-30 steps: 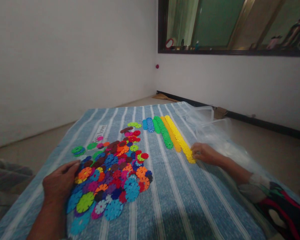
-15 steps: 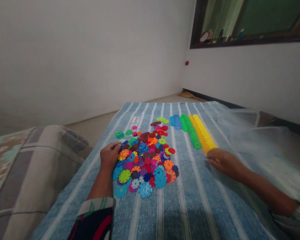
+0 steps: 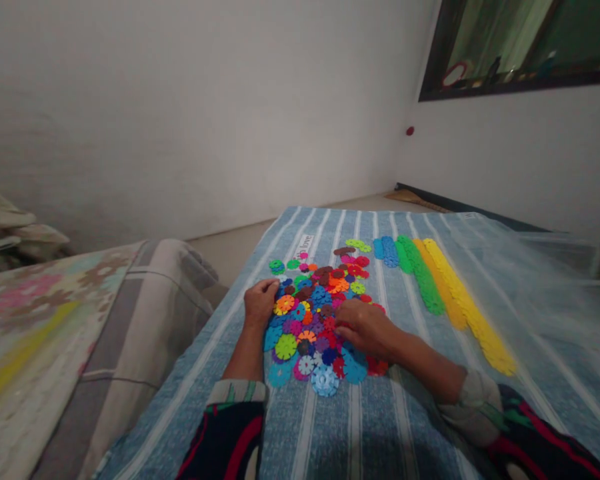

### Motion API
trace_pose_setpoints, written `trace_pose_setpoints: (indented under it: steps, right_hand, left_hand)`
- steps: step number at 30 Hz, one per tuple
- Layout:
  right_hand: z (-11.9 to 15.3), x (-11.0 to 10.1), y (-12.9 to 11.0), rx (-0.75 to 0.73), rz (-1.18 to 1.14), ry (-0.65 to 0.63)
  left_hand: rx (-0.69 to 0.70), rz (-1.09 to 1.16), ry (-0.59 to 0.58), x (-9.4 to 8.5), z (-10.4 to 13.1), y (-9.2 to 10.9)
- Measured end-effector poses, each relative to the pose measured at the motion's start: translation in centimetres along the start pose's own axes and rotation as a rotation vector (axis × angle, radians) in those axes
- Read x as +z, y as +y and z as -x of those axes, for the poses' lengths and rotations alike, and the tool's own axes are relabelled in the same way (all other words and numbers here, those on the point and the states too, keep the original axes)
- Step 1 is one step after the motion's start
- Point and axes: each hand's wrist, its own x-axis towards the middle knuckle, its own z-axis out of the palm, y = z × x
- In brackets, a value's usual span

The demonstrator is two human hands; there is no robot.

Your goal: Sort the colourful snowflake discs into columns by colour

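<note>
A heap of notched plastic snowflake discs (image 3: pixel 286 347) in many colours covers the middle of the striped cloth. My left hand (image 3: pixel 261 303) rests at the heap's left edge, fingers curled together and tips touching the discs; what they pinch, if anything, is hidden. Over the right part of the heap lies my right hand (image 3: pixel 365 327), its fingers bent down among the discs and their tips partly out of sight. To the right, overlapping discs form rows: a long yellow row (image 3: pixel 465 300), an orange-yellow row (image 3: pixel 443 287), a green row (image 3: pixel 423 277) and a short blue row (image 3: pixel 390 252).
A blue striped cloth (image 3: pixel 330 440) covers the table. Lime green discs (image 3: pixel 359 245) lie behind the heap. A clear plastic container (image 3: pixel 555 260) stands at the right. Patterned fabric (image 3: pixel 115 320) lies at the left, and walls stand behind.
My right hand has moved left from the near end of the yellow row onto the heap. My left hand stays at the heap's edge. The view has turned left.
</note>
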Motion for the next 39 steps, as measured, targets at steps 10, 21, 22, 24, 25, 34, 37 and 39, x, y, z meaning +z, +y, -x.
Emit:
trace_pose_setpoints:
  steps: [10, 21, 22, 24, 25, 34, 37, 39]
  right_hand:
    - [-9.0, 3.3, -3.4, -0.065, 0.134, 0.009]
    - [-12.8, 5.2, -4.5, -0.128, 0.329, -0.124]
    - [-12.9, 5.2, -4.5, -0.126, 0.336, -0.143]
    - [-13.0, 4.9, -4.5, -0.124, 0.345, -0.173]
    - [-13.0, 4.8, -4.5, -0.122, 0.346, -0.179]
    - [-12.6, 4.7, -3.5, -0.046, 0.265, -0.12]
    - [-12.5, 4.2, -2.6, 0.009, 0.191, -0.065]
    - [-12.4, 3.9, -1.8, 0.064, 0.125, -0.014]
  left_hand:
    - [-0.027, 0.097, -0.003, 0.2, -0.1, -0.8]
    - [-0.061, 0.168, -0.002, -0.1, 0.1, -0.3]
    - [-0.064, 0.173, -0.004, -0.1, 0.1, -0.2]
    - [-0.068, 0.18, -0.01, -0.2, 0.1, -0.2]
    - [-0.07, 0.182, -0.011, -0.2, 0.1, -0.2]
    - [-0.043, 0.129, -0.02, -0.1, 0.0, -0.3]
    - [-0.037, 0.115, -0.021, 0.0, -0.1, -0.5]
    - [-0.036, 0.112, -0.023, 0.0, -0.1, -0.6]
